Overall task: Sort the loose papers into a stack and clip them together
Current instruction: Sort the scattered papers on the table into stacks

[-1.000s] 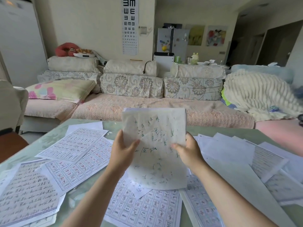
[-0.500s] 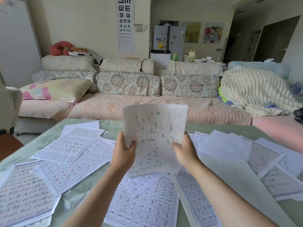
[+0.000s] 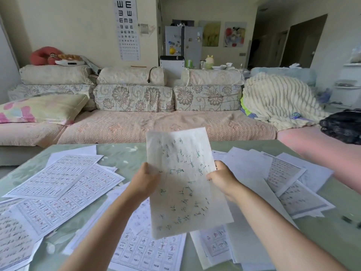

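The left hand (image 3: 143, 182) and right hand (image 3: 222, 178) each grasp one sheet (image 3: 185, 184) by its edges; green handwriting illegible. Wall eye chart (image 3: 127, 28) shows rotated E symbols

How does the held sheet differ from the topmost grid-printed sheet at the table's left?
The held sheet is lifted, gripped at its side edges by the left hand and right hand; the grid sheet lies flat on the table. The held sheet shows scattered green handwriting; the grid sheet shows tidy printed rows. Both are white paper.
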The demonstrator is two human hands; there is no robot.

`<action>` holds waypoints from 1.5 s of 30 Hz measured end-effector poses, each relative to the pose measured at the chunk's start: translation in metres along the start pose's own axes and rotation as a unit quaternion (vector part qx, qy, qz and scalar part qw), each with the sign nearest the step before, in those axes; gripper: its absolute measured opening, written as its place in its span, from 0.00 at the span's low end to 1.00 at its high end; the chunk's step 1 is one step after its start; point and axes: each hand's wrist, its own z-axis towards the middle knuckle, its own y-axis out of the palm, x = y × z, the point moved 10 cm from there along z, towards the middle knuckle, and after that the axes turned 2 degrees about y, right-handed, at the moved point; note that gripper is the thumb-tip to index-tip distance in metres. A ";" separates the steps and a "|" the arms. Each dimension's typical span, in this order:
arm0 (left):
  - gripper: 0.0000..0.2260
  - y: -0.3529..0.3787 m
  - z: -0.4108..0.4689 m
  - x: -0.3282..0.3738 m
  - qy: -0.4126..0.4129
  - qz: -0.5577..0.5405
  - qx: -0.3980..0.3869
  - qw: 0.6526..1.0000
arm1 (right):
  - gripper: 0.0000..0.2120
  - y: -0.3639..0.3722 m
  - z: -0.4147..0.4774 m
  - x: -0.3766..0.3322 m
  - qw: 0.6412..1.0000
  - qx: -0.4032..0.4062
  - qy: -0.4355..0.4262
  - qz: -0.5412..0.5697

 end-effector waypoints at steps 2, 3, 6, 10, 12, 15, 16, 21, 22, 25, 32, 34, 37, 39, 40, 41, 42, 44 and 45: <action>0.04 0.034 -0.005 0.002 -0.005 0.047 -0.039 0.998 | 0.16 -0.026 -0.002 0.027 0.999 0.006 0.035 -0.014; 0.05 0.053 -0.007 0.001 -0.010 0.065 -0.056 0.996 | 0.14 -0.040 -0.006 0.037 0.999 0.009 0.044 -0.020; 0.08 0.108 -0.010 -0.003 -0.035 0.078 -0.089 0.992 | 0.12 -0.083 -0.015 0.071 0.996 0.037 0.075 -0.032; 0.07 0.172 -0.013 -0.002 -0.067 0.082 -0.110 0.988 | 0.15 -0.135 -0.023 0.122 0.987 0.083 0.109 -0.082; 0.09 0.199 -0.015 0.000 -0.066 0.120 -0.121 0.983 | 0.15 -0.153 -0.026 0.142 0.982 0.097 0.123 -0.107; 0.10 0.228 -0.020 -0.003 -0.056 0.216 -0.138 0.965 | 0.15 -0.165 -0.032 0.158 0.970 0.086 0.140 -0.178; 0.09 0.234 -0.021 -0.003 -0.044 0.251 -0.134 0.958 | 0.15 -0.167 -0.032 0.165 0.961 0.077 0.149 -0.220; 0.16 0.242 -0.022 -0.001 -0.044 0.276 -0.105 0.954 | 0.18 -0.168 -0.025 0.172 0.937 0.068 0.166 -0.300; 0.16 0.243 -0.022 -0.002 -0.050 0.260 -0.108 0.958 | 0.18 -0.166 -0.025 0.170 0.938 0.065 0.165 -0.297; 0.20 0.240 -0.022 -0.004 -0.060 0.214 -0.113 0.969 | 0.19 -0.164 -0.025 0.168 0.932 0.055 0.162 -0.320; 0.22 0.188 -0.011 -0.003 0.006 0.175 -0.088 0.981 | 0.23 -0.122 -0.029 0.091 0.932 0.073 0.002 -0.355; 0.20 0.160 -0.006 -0.007 0.042 0.214 -0.068 0.974 | 0.23 -0.076 -0.028 0.066 0.948 0.011 -0.044 -0.316; 0.18 0.113 0.004 -0.022 0.080 0.258 -0.037 0.962 | 0.23 -0.002 -0.028 0.034 0.947 -0.067 -0.097 -0.300; 0.18 0.080 0.010 -0.037 0.098 0.291 -0.018 0.951 | 0.24 0.043 -0.029 0.018 0.938 -0.103 -0.126 -0.306; 0.19 0.064 0.014 -0.046 0.104 0.318 -0.013 0.942 | 0.24 0.063 -0.028 0.012 0.934 -0.115 -0.137 -0.311; 0.20 0.050 0.017 -0.057 0.104 0.346 -0.012 0.932 | 0.25 0.080 -0.026 0.006 0.928 -0.122 -0.148 -0.318; 0.21 0.036 0.021 -0.069 0.098 0.372 -0.014 0.923 | 0.27 0.096 -0.024 0.002 0.921 -0.129 -0.157 -0.331; 0.25 0.010 0.031 -0.093 0.079 0.420 -0.022 0.904 | 0.30 0.124 -0.017 -0.005 0.904 -0.139 -0.174 -0.366; 0.28 -0.001 0.036 -0.103 0.068 0.439 -0.026 0.895 | 0.32 0.136 -0.012 -0.007 0.893 -0.139 -0.183 -0.386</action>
